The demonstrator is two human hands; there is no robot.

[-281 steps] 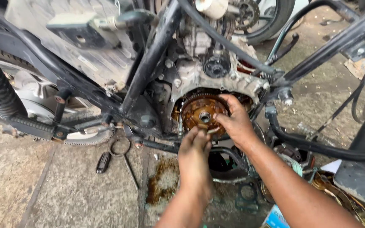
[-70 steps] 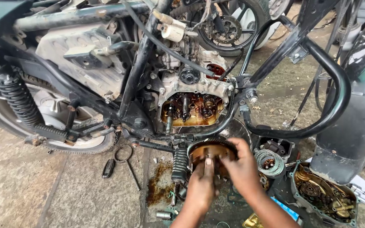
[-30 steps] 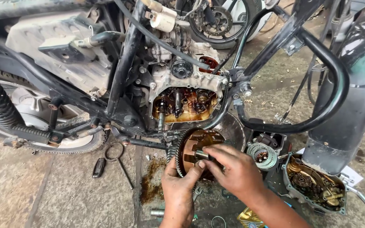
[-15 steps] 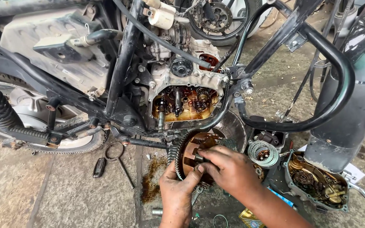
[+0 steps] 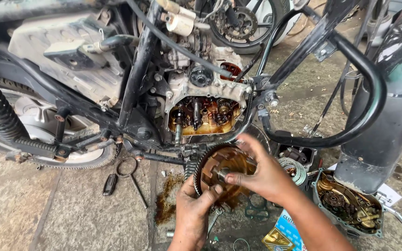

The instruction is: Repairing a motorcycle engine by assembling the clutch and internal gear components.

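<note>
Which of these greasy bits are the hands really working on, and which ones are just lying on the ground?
In hand:
- round toothed clutch part, oily brown inside
- left hand under it
- right hand gripping its middle
- open engine case, right above

Lying about:
- engine cover on the ground, right
- black-handled tool, left
- ring with a rod
- oil stain
- yellow and blue packet

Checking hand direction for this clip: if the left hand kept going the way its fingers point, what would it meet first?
The left hand points up and right, already touching the toothed clutch drum. Past it probably comes the open engine case, though depth is unclear.
</note>
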